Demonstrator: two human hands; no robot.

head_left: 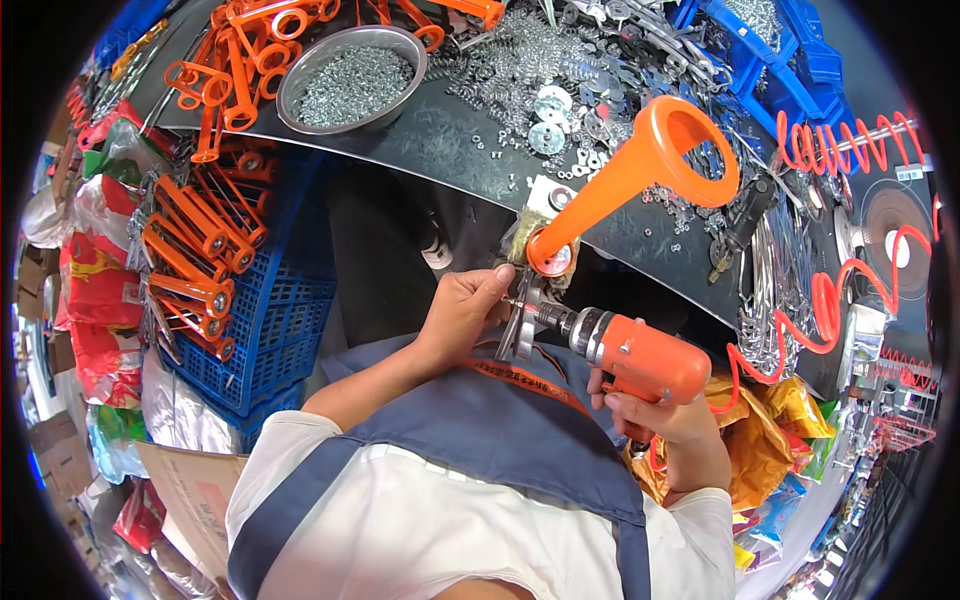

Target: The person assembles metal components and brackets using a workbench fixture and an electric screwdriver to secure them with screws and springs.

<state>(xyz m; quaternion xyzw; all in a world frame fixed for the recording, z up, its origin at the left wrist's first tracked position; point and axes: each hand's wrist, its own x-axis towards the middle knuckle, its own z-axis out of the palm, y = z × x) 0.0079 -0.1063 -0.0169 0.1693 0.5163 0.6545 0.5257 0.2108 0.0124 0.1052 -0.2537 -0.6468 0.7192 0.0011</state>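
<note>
An orange power drill (pixel 648 358) is in my right hand (pixel 660 415), whose fingers wrap round its grip. Its chuck points left, toward a metal piece (pixel 520 330) by the table's edge. My left hand (pixel 466 312) is closed in a pinch beside the tip of the drill; whatever lies between thumb and fingers is too small to make out. Just beyond both hands, an orange tapered plastic part with a large ring end (pixel 615 185) leans up to the right. Its narrow end sits at a small fixture (pixel 547 205) on the table's front edge.
A steel bowl (pixel 408 92) of small metal parts stands on the dark table (pixel 400 150). Springs (pixel 510 70), washers and nuts lie scattered behind the fixture. More orange parts fill a blue crate (pixel 265 330) at left. Red coiled hose (pixel 825 300) hangs at right near blue bins (pixel 780 60).
</note>
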